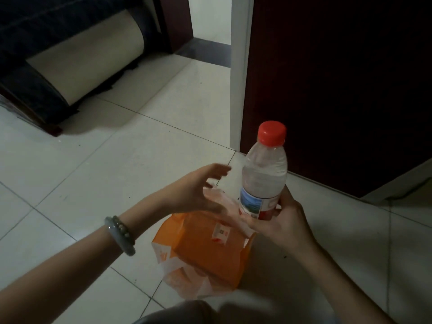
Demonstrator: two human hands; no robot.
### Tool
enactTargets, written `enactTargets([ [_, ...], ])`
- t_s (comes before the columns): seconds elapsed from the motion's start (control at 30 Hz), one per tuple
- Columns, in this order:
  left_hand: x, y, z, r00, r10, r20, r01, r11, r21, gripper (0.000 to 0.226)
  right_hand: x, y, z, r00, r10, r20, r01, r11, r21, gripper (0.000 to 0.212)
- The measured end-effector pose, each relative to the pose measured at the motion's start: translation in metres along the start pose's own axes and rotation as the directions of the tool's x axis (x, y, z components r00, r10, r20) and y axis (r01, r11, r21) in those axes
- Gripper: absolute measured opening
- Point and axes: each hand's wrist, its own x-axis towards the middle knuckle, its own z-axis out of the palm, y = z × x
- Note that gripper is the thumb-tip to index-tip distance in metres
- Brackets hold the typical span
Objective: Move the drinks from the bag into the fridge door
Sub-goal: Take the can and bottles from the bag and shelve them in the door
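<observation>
Water bottle lifted out of the bag, not yet at the fridge.

The risk is a slip or tip: the right-hand grip (282, 220) wraps only the lower, labelled end of the upright red-capped water bottle (264, 174), at 4 o'clock, so the heavy top could swing on the way over. The dark red panel (339, 90) at 2 o'clock, likely the fridge, shows no open door, and opening one would need a free hand. The left-hand grip (198, 192) is wide, fingers spread, holding nothing, above the orange plastic bag (205, 253) on the tiled floor (117, 160) at 6 o'clock. Whether it touches the bag is unclear.
</observation>
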Motion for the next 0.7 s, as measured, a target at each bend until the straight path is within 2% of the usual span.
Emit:
enactTargets([
  [0.07, 0.001, -0.027, 0.024, 0.997, -0.073, 0.030, 0.070, 0.993, 0.094, 0.061, 0.002, 0.002, -0.003, 1.000, -0.005, -0.025, 0.005, 1.000, -0.002, 0.074],
  [0.13, 0.004, -0.054, 0.057, 0.981, -0.103, 0.164, 0.066, 0.974, 0.218, 0.052, 0.002, 0.004, -0.005, 0.999, -0.007, -0.037, 0.006, 1.000, -0.014, 0.074],
  [0.2, 0.007, -0.079, 0.090, 0.947, -0.174, 0.269, 0.074, 0.936, 0.344, 0.058, 0.002, 0.008, -0.007, 0.999, -0.020, -0.050, 0.018, 0.999, -0.037, 0.076],
  [0.27, 0.013, -0.101, 0.116, 0.893, -0.319, 0.317, 0.140, 0.866, 0.479, 0.071, 0.001, 0.011, -0.008, 0.997, -0.034, -0.069, 0.029, 0.997, -0.069, 0.074],
  [0.37, 0.023, -0.114, 0.140, 0.883, -0.351, 0.311, -0.027, 0.624, 0.781, 0.083, -0.002, 0.015, -0.013, 0.996, -0.033, -0.087, 0.024, 0.994, -0.109, 0.075],
  [0.43, 0.025, -0.114, 0.150, 0.881, -0.404, 0.246, 0.003, 0.525, 0.851, 0.079, -0.005, 0.017, -0.017, 0.995, -0.021, -0.099, 0.009, 0.993, -0.120, 0.075],
  [0.53, 0.028, -0.119, 0.163, 0.901, -0.399, 0.170, 0.012, 0.416, 0.909, 0.065, -0.009, 0.021, -0.022, 0.994, -0.006, -0.113, -0.010, 0.989, -0.145, 0.074],
  [0.6, 0.033, -0.134, 0.174, 0.961, -0.253, 0.111, -0.002, 0.396, 0.918, 0.059, -0.011, 0.025, -0.025, 0.993, 0.010, -0.119, -0.029, 0.987, -0.155, 0.075],
  [0.7, 0.036, -0.138, 0.177, 0.971, -0.220, 0.093, -0.003, 0.378, 0.926, 0.055, -0.011, 0.027, -0.028, 0.992, 0.045, -0.117, -0.064, 0.985, -0.159, 0.074],
])
